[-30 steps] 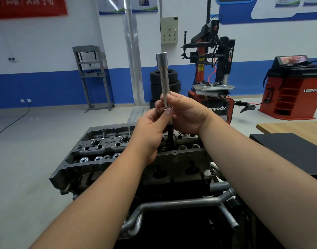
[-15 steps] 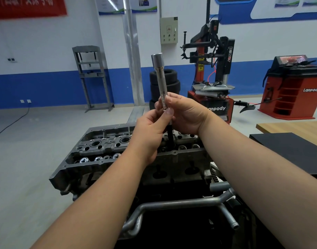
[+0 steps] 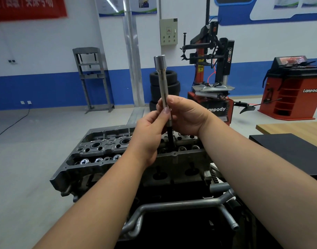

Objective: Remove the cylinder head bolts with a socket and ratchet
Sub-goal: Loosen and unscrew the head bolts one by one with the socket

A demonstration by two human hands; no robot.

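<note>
A long silver socket extension (image 3: 162,81) stands nearly upright over the grey cylinder head (image 3: 107,146), its wide drive end at the top. A thin black shaft (image 3: 170,137) runs from its lower end down into the head. My left hand (image 3: 150,130) pinches the lower part of the silver bar with thumb and fingers. My right hand (image 3: 186,114) wraps around the same part from the right. No ratchet handle is in view.
The engine sits on a stand with bent metal pipes (image 3: 181,205) in front. A black mat (image 3: 290,150) on a wooden table (image 3: 294,126) lies to the right. A tyre changer (image 3: 211,72), stacked tyres (image 3: 165,83) and a red balancer (image 3: 294,90) stand behind.
The top of the silver bar has swung slightly to the left. Both hands keep their hold at the same place above the head.
</note>
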